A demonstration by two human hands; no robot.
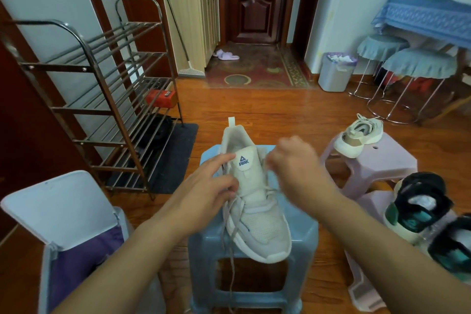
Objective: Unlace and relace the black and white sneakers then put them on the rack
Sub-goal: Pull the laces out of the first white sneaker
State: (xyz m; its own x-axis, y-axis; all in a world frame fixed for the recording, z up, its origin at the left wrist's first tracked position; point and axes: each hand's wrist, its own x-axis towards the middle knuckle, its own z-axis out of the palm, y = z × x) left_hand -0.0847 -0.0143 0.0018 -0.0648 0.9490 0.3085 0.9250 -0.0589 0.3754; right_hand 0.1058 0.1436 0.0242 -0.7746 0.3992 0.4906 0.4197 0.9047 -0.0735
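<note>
Fingers of the left hand (214, 181) curl over the inner side of a cream mesh sneaker with a white "PEAK" tongue label (251, 199), thumb and forefinger pinching the grey shoelace (230, 234) at the eyelets, whose loose end hangs down past the stool's edge. On the other side the right hand (295, 163) is blurred; its fingers are bunched at the upper eyelets and seem to pinch a strand of the same lace, though the grip itself cannot be made out clearly. That sneaker lies on a pale blue plastic stool (303, 242), toe toward the person, heel loop pointing away.

At the near left stands a grey flip-lid bin with a purple liner (63, 227), lid raised. At the near right, a pair of black, white and teal sneakers (423, 209) sits on a pale pink plastic stool (362, 285). Just beyond, a second pink stool (382, 160) carries the other cream sneaker (359, 137), its laces loose.

Farther left, a tall chrome wire shoe rack (102, 89) stands against the wall on a dark mat (178, 155), a red box (160, 97) on one of its shelves. Beyond lie a patterned red rug (254, 71), lilac slippers (225, 55), a grey waste bin (335, 72), two round stools with teal covers (418, 62), and a dark wooden door (257, 0).
</note>
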